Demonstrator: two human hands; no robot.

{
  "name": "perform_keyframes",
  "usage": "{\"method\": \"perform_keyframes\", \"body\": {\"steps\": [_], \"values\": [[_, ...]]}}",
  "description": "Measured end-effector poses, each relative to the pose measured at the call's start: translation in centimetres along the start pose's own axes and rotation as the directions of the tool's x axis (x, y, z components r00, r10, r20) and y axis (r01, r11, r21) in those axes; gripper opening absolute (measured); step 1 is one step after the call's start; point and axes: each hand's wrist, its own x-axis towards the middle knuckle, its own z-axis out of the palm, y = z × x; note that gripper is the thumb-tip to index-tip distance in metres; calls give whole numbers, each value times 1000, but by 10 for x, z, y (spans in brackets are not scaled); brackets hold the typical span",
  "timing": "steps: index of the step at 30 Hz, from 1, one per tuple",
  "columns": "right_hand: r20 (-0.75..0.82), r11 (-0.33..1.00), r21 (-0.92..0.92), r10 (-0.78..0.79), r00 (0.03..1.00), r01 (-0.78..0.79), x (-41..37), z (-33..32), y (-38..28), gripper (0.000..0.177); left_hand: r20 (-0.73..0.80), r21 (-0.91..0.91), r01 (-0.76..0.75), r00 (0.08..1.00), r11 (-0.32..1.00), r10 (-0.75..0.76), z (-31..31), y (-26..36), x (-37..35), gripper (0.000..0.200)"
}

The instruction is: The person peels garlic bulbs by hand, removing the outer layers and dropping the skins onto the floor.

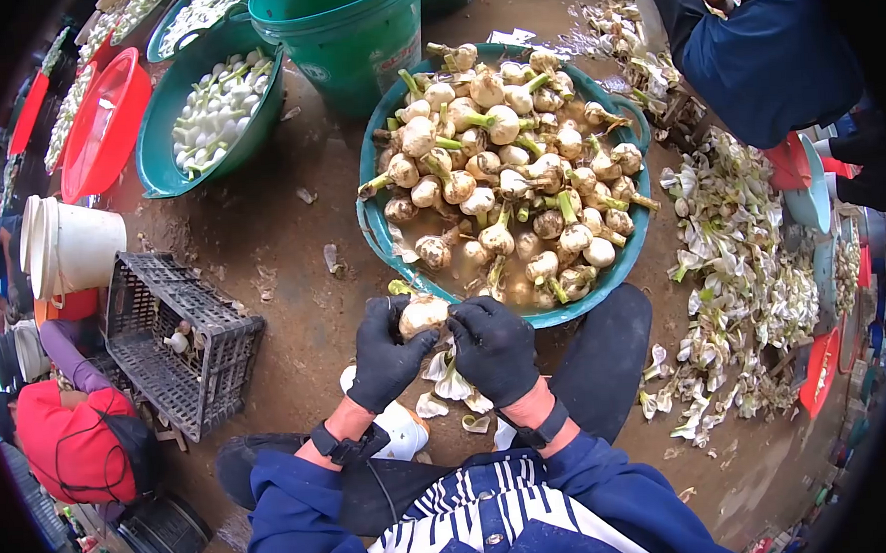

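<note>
Left hand (pixel 385 355), gloved in black, comes up from a bent wrist with a dark band on it. Its fingers curl round the left side of a muddy onion bulb (pixel 423 315). Right hand (pixel 494 349), gloved alike, mirrors it, with knuckles raised and fingertips pinching the bulb's right side. Both hands grip the one bulb, which sits between them at the centre of the view, just past the 6 o'clock rim of a big teal basin (pixel 368 220).

At 9 o'clock of the hands lies a black crate (pixel 181 340), with a white bucket (pixel 76 246) beyond it at 10 o'clock. A second teal basin (pixel 160 141) of peeled white bulbs sits at 11 o'clock. The big basin at 12 o'clock is heaped with unpeeled bulbs. Loose skins (pixel 454 386) lie under the hands, and a heap of peelings (pixel 743 261) spreads at 3 o'clock.
</note>
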Motion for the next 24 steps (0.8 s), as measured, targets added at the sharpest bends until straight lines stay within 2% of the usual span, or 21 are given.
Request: {"method": "perform_keyframes", "body": {"steps": [4, 7, 11, 13, 15, 16, 18, 19, 21, 23, 24], "values": [[-5, 993, -115, -35, 999, 34, 0, 2, 0, 7, 4, 88, -27, 1000, 996, 26, -2, -3, 1, 42], [-16, 996, -86, 14, 1000, -15, 0, 4, 3, 6, 127, 169, -63, 991, 984, 42, -11, -6, 2, 43], [-36, 989, -5, 145, 989, -145, -4, 5, 21, 7, 253, -111, 98, 965, 989, -67, -14, 6, 2, 49], [-16, 971, -46, 236, 972, -236, -11, 9, 40, 7, 322, -283, 169, 944, 944, -72, -14, 18, 3, 47], [20, 937, -123, 331, 943, -326, -20, 12, 59, 7, 382, -313, 213, 920, 925, -83, -19, 18, 5, 57], [51, 931, -170, 337, 940, -324, -24, 11, 66, 6, 412, -328, 237, 907, 915, -88, -22, 18, 6, 62], [109, 912, -262, 352, 930, -315, -27, 6, 73, 6, 438, -360, 272, 894, 893, -96, -25, 23, 7, 60], [145, 928, -200, 345, 927, -314, -27, 0, 73, 10, 450, -374, 289, 887, 881, -100, -26, 24, 7, 58], [109, 966, 3, 256, 961, -257, -22, -9, 68, 19, 438, -480, 338, 892, 810, -112, -25, 20, 7, 59], [116, 945, 217, 225, 968, -245, -10, -24, 52, 30, 440, -555, 392, 887, 733, -142, -23, 20, 6, 59], [135, 941, 264, 180, 974, -210, -5, -30, 43, 29, 447, -579, 423, 879, 697, -163, -22, 22, 6, 60]]}}
